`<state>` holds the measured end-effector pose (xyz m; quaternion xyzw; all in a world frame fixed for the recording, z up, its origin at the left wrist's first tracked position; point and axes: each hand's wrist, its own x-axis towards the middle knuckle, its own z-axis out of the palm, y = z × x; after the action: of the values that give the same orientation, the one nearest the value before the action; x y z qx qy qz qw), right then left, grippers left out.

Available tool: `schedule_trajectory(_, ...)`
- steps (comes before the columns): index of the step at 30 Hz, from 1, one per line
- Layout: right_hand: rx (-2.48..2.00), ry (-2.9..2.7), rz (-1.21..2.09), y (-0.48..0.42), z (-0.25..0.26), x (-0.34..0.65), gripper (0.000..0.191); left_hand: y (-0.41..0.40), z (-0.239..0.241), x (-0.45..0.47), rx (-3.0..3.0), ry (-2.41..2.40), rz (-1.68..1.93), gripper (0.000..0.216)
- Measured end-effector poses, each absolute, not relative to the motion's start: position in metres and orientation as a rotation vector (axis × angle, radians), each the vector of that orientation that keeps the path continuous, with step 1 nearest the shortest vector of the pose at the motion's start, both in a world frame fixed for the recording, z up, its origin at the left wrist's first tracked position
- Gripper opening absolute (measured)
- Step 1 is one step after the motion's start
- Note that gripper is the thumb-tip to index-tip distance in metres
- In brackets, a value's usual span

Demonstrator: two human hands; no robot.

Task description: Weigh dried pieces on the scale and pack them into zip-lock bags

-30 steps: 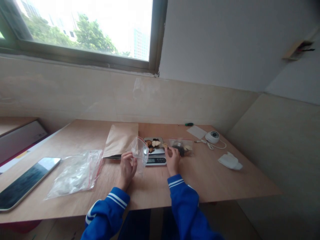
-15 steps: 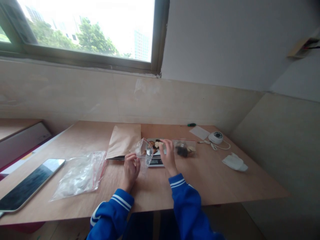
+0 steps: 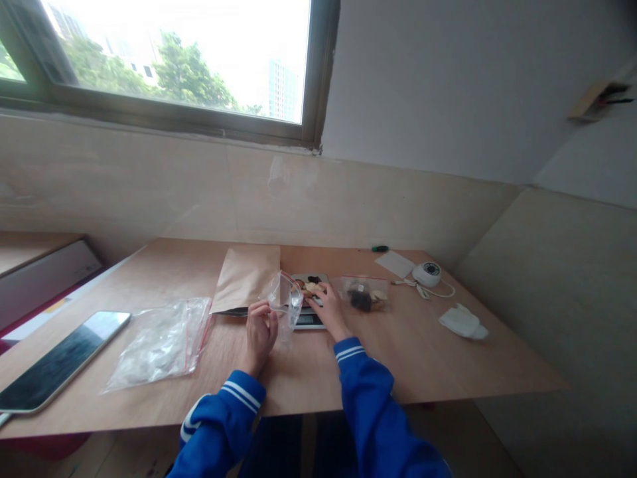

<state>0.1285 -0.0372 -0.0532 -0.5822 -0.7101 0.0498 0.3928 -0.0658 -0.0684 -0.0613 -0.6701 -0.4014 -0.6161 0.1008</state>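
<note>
Right hand: the right hand (image 3: 330,312) is now low over the near right part of the scale (image 3: 311,326), its fingertips at the pale pieces (image 3: 313,287); half a second ago it reaches farther back, near the dark piece (image 3: 314,279). The fingers are bent and only a little apart; I cannot tell if a piece is pinched between them.
Meaning for the work: I judge that the pieces are being handled one by one, and that this is not finished, because several lie on the scale.
Left hand: the left hand (image 3: 261,335) stays almost in the same place, with curled fingers closed on the edge of the small bag (image 3: 287,302).
Small bag: it is clear, stands just beside the scale and partly hides it; whether something is inside, I cannot tell.
Filled bag: to the right of the scale lies the filled bag (image 3: 365,278), with a dark lump (image 3: 361,302) and pale slices (image 3: 379,296) inside.
Paper bag: the paper bag (image 3: 249,275) lies behind the left hand; its content is hidden.
Flat bags: the clear flat bags (image 3: 159,345) lie near the phone (image 3: 64,365) and look empty.
</note>
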Motion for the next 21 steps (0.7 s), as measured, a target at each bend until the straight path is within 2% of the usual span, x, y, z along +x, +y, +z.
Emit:
schedule_trajectory(5,-1.408,-1.704,0.201,-0.043,-0.052,0.138,0.013,-0.068,-0.062,-0.065,-1.981,-1.183,-1.843,0.007)
schedule_trajectory(14,-1.278,-1.418,0.304,-0.053,-0.033,0.135,0.030,-0.067,-0.061,-0.065,-1.996,-1.186,-1.862,0.006)
schedule_trajectory(21,-1.242,-1.384,0.315,-0.064,-0.003,0.118,0.028,-0.067,-0.061,-0.065,-1.997,-1.186,-1.834,0.006)
